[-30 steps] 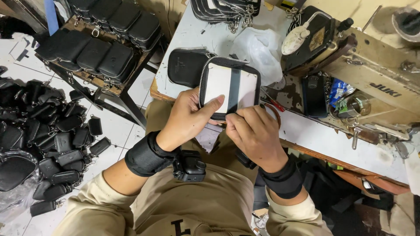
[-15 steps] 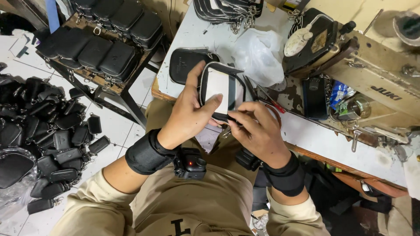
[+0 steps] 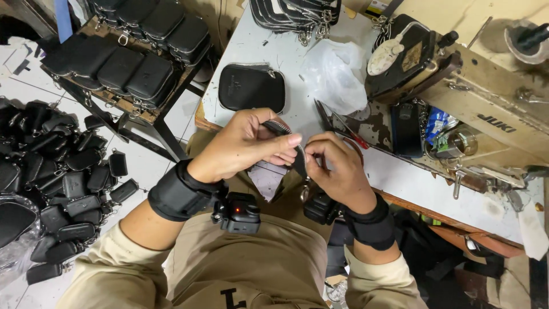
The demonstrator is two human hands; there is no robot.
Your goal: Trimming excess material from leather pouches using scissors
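Sewing-workshop clutter fills the view, with a pale counter (image 3: 257,43) running from 12 toward 4 o'clock. Just off its near edge, above the person's lap, a small black zippered pouch (image 3: 289,143) is held edge-on between both hands, so only its narrow side and zipper teeth show. The left hand (image 3: 240,146) wraps it from 9 o'clock, fingers (image 3: 280,143) closed around the pouch. The right hand (image 3: 337,169) meets it from 3 o'clock, thumb and forefinger pinched on the pouch's edge. Both wrists wear black bands, each with a small black camera (image 3: 239,213) fixed underneath.

At 12 o'clock from the hands, another black pouch (image 3: 251,87) lies flat on the counter, with a crumpled clear plastic bag (image 3: 334,74) just beside it at its 3 o'clock. Scissors with red handles (image 3: 340,127) lie near the right hand. A beige sewing machine (image 3: 492,109) stands at 2 o'clock. At 10 o'clock, a low rack (image 3: 123,106) carries rows of black pouches, and a heap of them covers the floor (image 3: 166,120) at 9 o'clock.
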